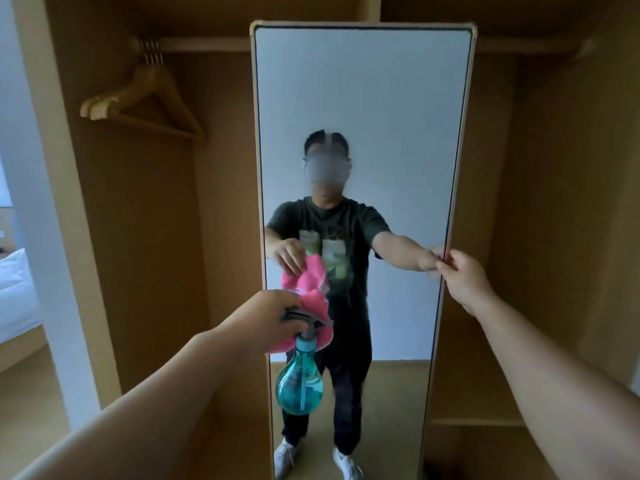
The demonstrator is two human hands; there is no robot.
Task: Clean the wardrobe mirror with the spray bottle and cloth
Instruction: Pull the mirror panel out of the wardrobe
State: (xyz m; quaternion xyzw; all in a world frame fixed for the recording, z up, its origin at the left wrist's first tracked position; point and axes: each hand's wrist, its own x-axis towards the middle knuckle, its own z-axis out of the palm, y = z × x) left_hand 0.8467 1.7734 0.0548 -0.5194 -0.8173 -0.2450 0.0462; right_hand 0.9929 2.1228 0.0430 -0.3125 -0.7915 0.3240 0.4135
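Head view, nearest first.

Forearms: two bare forearms reach forward from the bottom corners of the picture, the left one toward the mirror's lower middle, the right one toward its right edge.

Left hand (268, 322): fingers clenched around the grey trigger head of the spray bottle, with the pink cloth bunched in the same grasp.

Spray bottle (299, 382): teal, see-through, bulb-shaped, hanging straight down below the left hand in front of the lower part of the glass; a dip tube shows inside it.

Cloth (317, 303): bright pink, crumpled, sticking up and to the right of the left hand, just before the glass; its reflection sits right above it.

Right hand (464, 282): fingers pinched on the right edge of the mirror frame at about mid-height, thumb side toward the glass, meeting its own reflection there.

Mirror (363, 98): tall, narrow panel with a pale wooden frame and rounded top corners, standing upright in the middle of the open wardrobe; it narrows toward the bottom in this wide-angle shot.

Reflection: a person in a dark printed T-shirt, dark trousers and white shoes, both arms held out, against a plain light wall.

Wardrobe (554, 168): tan wooden interior behind and on both sides of the mirror, with a rail across the top.

Hangers (145, 98): a few wooden ones grouped on the rail at the upper left, well apart from the mirror.

Bed (15, 289): white bedding at the far left edge, beyond the wardrobe's side panel.
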